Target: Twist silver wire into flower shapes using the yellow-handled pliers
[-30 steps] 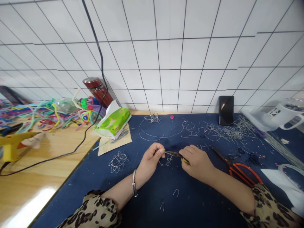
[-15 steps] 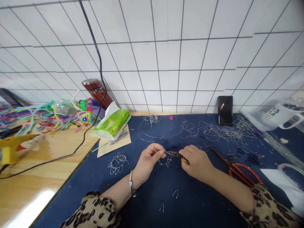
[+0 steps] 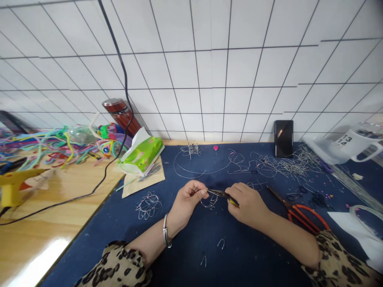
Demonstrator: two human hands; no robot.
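Observation:
My left hand [image 3: 191,198] pinches a small looped wire piece [image 3: 211,203] between thumb and forefinger; pinkish dots show along the loop. Wrapped round yellow handles, my right hand [image 3: 247,202] holds needle-nose pliers [image 3: 220,193], whose tips point left and meet the wire by my left fingertips. What exactly lies between the jaws is too small to tell. To the left on the blue mat [image 3: 182,247] lies a flower-like wire coil [image 3: 149,205]. Two short bent wires [image 3: 221,244] lie nearer me.
Orange-handled scissors [image 3: 308,219] lie right of my right hand, below a tangle of wire [image 3: 299,163]. A black phone [image 3: 284,138] leans on the tiled wall; a white mug [image 3: 357,143] stands far right. Leftward are a tissue pack [image 3: 142,155], a glue gun [image 3: 18,185] and a black cable [image 3: 98,189].
Both hands keep nearly the same place and grip, with the pliers still at the wire. The whole view has shifted very slightly.

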